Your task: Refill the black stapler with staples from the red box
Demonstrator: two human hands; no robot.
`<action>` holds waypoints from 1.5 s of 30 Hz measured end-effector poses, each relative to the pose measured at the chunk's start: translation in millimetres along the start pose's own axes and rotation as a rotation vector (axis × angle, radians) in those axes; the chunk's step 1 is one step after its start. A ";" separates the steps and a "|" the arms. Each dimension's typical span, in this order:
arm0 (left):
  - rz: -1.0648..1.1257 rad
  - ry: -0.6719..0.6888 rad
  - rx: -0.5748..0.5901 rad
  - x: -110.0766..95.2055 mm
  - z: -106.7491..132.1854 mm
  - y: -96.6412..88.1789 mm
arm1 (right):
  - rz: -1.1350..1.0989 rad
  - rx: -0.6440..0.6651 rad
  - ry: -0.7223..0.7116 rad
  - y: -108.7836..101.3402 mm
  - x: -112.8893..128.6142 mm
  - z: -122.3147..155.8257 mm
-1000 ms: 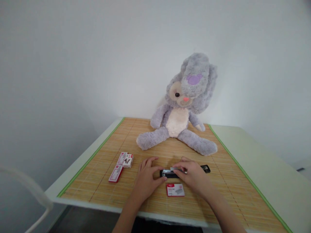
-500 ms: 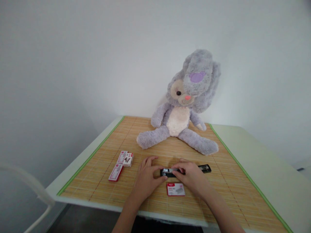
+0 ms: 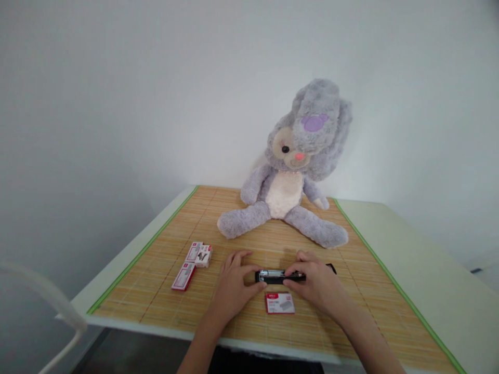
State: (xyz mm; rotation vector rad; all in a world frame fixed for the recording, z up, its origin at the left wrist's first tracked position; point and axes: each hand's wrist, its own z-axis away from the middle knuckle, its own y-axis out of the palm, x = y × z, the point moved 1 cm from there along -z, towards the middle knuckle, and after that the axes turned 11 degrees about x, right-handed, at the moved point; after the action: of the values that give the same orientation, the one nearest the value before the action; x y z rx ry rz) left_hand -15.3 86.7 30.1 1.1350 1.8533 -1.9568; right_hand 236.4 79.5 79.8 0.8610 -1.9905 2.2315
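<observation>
A black stapler (image 3: 273,279), laid out flat and long, rests on the bamboo mat with a shiny metal channel showing at its left end. The thumb and index finger of my left hand (image 3: 234,284) close around that left end. Farther along, my right hand (image 3: 320,282) pinches the stapler near its middle and hides part of it; its dark right tip shows beyond the knuckles. Just in front of the stapler lies a red and white staple box (image 3: 279,303), between my two hands and touched by neither.
Left of my hands, small red and white boxes (image 3: 184,276) sit together, one with a stapler picture (image 3: 203,255). A grey plush rabbit (image 3: 284,192) sits at the back against the wall. The bamboo mat (image 3: 156,291) covers the white table (image 3: 390,234). A pale cable (image 3: 50,293) hangs at left.
My right hand has slid right along the stapler, uncovering more of its metal channel. My left hand keeps its hold on the left end.
</observation>
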 end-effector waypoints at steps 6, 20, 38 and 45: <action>-0.008 0.005 0.001 1.8 0.7 0.8 | -0.005 -0.049 -0.102 14.3 27.9 -6.2; -0.009 -0.013 0.019 1.1 -0.3 -0.9 | -0.049 -0.389 0.024 -7.8 -26.9 22.8; -0.009 -0.010 0.027 -1.3 0.4 -2.0 | -0.691 -0.347 0.113 2.1 -45.8 19.6; -0.011 -0.010 0.033 -2.1 1.8 -2.1 | -0.328 -0.157 0.010 -21.9 -2.9 -2.6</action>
State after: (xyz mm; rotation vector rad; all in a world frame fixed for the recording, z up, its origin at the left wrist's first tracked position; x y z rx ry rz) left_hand -15.9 84.7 32.8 1.1243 1.8324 -2.0030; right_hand 246.1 86.8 98.4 1.0633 -1.8316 1.8735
